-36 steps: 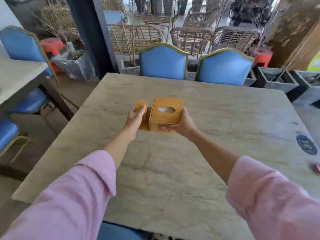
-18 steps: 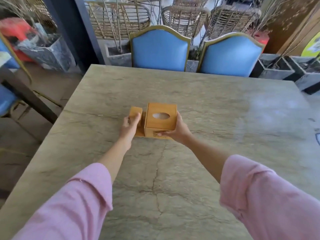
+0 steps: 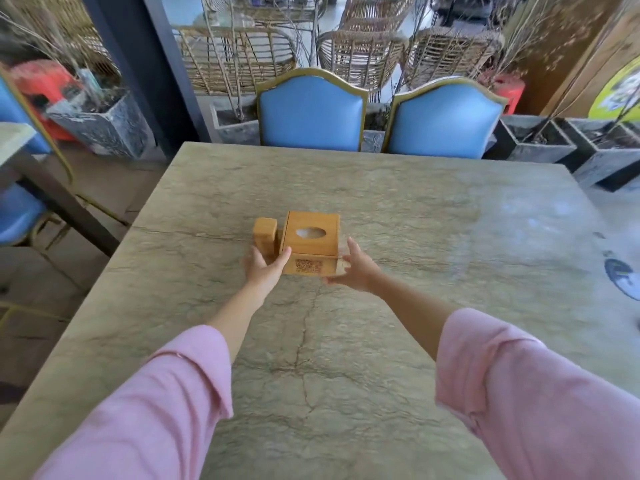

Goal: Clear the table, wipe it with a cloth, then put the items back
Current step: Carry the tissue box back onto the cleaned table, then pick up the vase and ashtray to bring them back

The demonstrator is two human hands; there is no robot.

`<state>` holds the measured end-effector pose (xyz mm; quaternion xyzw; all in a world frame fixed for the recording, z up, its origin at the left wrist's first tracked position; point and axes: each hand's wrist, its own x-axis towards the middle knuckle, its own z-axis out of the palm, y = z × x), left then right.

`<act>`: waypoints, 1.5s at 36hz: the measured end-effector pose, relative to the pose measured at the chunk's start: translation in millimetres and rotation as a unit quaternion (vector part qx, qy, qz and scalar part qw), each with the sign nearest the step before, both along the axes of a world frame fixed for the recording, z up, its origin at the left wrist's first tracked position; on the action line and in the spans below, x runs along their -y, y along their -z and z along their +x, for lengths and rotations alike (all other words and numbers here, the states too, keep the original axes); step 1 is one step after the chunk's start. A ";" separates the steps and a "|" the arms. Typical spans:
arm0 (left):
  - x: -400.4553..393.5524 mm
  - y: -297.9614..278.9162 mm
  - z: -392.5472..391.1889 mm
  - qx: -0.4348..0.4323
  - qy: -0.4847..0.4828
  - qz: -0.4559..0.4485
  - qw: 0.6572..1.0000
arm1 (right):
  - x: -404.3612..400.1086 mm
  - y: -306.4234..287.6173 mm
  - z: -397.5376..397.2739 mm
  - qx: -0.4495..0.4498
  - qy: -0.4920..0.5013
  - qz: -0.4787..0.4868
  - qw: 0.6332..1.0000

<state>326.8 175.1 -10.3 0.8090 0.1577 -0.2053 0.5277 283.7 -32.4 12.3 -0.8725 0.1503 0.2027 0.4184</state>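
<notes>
Small wooden block (image 3: 265, 234) standing on the desk (image 3: 433, 216), just left of the wooden tissue box (image 3: 309, 241). Left hand (image 3: 264, 270) spread wide, holding nothing, fingertips at the near left corner of the box. Box resting near the middle of the desk, oval hole on top, code label on its near face. Right hand (image 3: 356, 268) spread wide and empty, just right of the box's near corner.
</notes>
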 end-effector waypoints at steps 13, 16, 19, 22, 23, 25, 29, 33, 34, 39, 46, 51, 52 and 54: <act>106.4 -73.6 -120.8 0.064 0.145 0.097 0.983 | 110.7 -47.9 -136.3 -0.024 -0.037 -0.145 0.988; 146.9 -94.4 -149.8 0.079 0.192 0.090 0.974 | 143.7 -65.6 -172.8 0.003 -0.029 -0.180 0.983; 190.2 -115.4 -182.0 0.089 0.237 0.087 0.964 | 178.0 -85.2 -216.6 0.014 -0.012 -0.213 0.977; 238.0 -132.8 -221.4 0.123 0.285 0.099 0.945 | 214.6 -105.2 -271.6 0.020 0.017 -0.226 0.974; 255.0 -137.4 -235.7 0.133 0.305 0.105 0.937 | 227.6 -111.9 -291.7 0.028 0.029 -0.232 0.972; 290.6 -145.8 -266.2 0.158 0.345 0.119 0.917 | 255.6 -121.8 -330.8 0.041 0.057 -0.247 0.966; 362.1 -162.7 -329.8 0.217 0.429 0.147 0.864 | 314.1 -143.6 -409.0 0.050 0.109 -0.265 0.957; 431.2 -174.6 -388.4 0.259 0.482 0.148 0.824 | 371.0 -159.5 -482.6 0.076 0.169 -0.300 0.936; 448.9 -176.6 -401.2 0.276 0.490 0.147 0.814 | 386.9 -161.0 -497.2 0.076 0.180 -0.325 0.925; 521.5 -188.3 -448.6 0.353 0.532 0.178 0.749 | 458.0 -163.8 -556.0 0.021 0.239 -0.373 0.896; 607.1 -201.8 -467.0 0.363 0.559 0.184 0.723 | 527.3 -180.2 -588.0 -0.003 0.282 -0.381 0.881; 669.3 -211.7 -464.5 0.364 0.595 0.184 0.693 | 567.5 -186.8 -593.6 0.010 0.317 -0.366 0.875; 682.4 -213.8 -462.9 0.365 0.602 0.186 0.686 | 575.7 -187.5 -593.3 0.007 0.322 -0.366 0.873; 707.2 -216.5 -459.7 0.365 0.610 0.186 0.678 | 592.9 -188.3 -593.2 -0.003 0.334 -0.366 0.869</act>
